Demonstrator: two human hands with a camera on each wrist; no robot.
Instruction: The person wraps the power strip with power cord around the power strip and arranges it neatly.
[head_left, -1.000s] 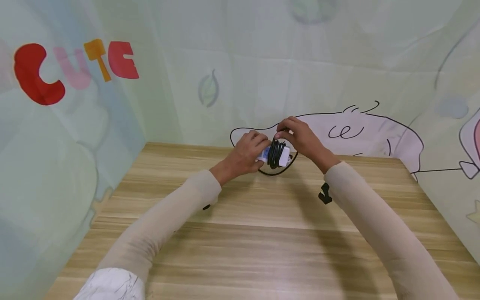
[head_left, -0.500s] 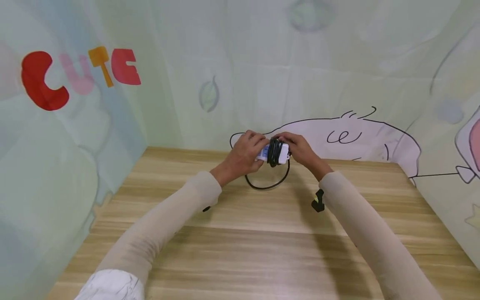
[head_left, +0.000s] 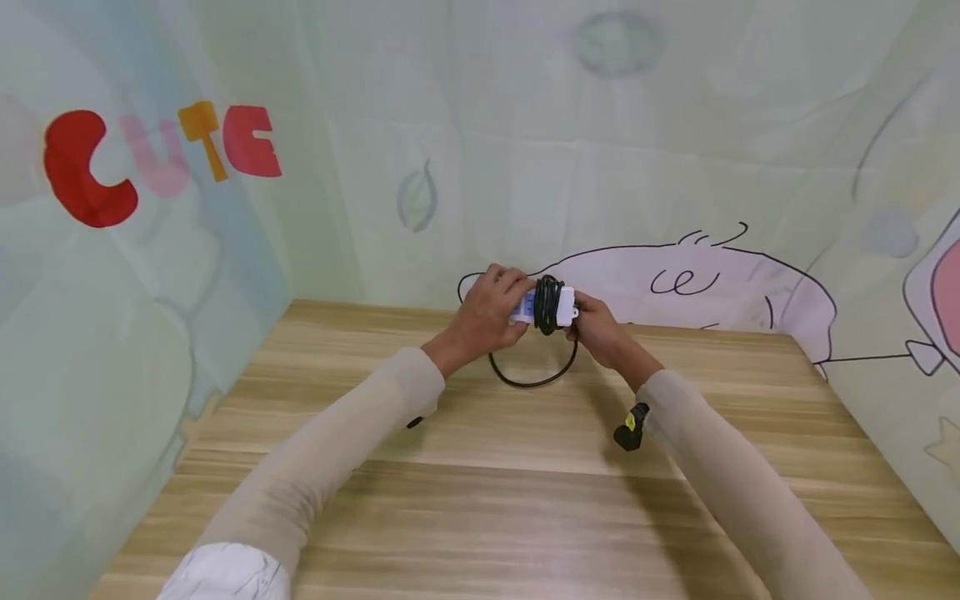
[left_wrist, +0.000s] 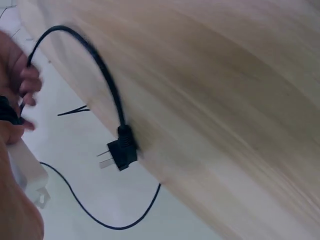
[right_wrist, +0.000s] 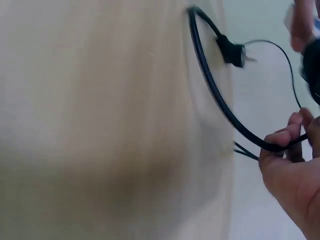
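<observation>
A white power strip (head_left: 567, 307) with blue sockets is held up near the back of the table, its black cord (head_left: 548, 305) wound round the middle in several turns. My left hand (head_left: 489, 310) grips its left end, fingers over the top and thumb below. My right hand (head_left: 598, 332) is at the other end, partly behind the strip. In the right wrist view my right hand (right_wrist: 292, 155) holds the loose length of cord (right_wrist: 215, 95) between its fingers. That length loops below the strip. A black plug (left_wrist: 122, 150) with metal prongs hangs at the cord's end, also visible as a plug (right_wrist: 232, 52) in the right wrist view.
The wood-grain table (head_left: 480, 517) reaches back to a printed cloth wall (head_left: 360, 167). Another cloth wall (head_left: 90, 350) stands at the left. A small black device (head_left: 632, 427) sits by the right cuff.
My right hand has come down from above the strip to its right end, drawing the cord over and round. The loose loop hangs lower. My left hand keeps its grip.
</observation>
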